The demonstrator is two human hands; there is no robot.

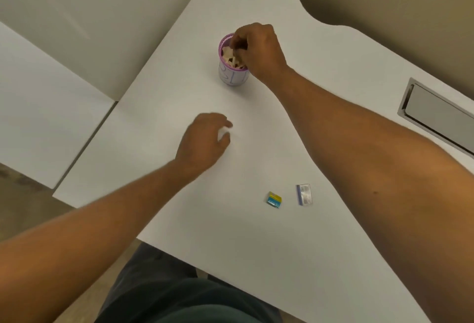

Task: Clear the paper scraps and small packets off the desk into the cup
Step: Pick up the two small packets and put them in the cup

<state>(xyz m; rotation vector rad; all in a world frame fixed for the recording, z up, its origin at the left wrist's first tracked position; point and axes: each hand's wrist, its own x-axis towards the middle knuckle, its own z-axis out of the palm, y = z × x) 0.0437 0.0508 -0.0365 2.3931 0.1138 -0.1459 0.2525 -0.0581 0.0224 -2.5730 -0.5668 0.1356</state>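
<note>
A small cup (233,76) with a purple rim and blue markings stands upright on the white desk (256,245), holding several paper scraps. My right hand (259,49) hovers over its mouth, fingertips pinched on a paper scrap (234,57) inside the rim. Nearer to me, my left hand (205,140) rests on the desk with its fingers curled around a white paper scrap (222,133); the hand is blurred. Two small packets lie on the desk to the right: a yellow and teal packet (274,200) and a silver and blue packet (304,194).
A metal cable hatch (436,115) is set into the desk at the far right. A second white desk (38,117) adjoins on the left across a narrow gap. The desk's near edge runs diagonally above my lap.
</note>
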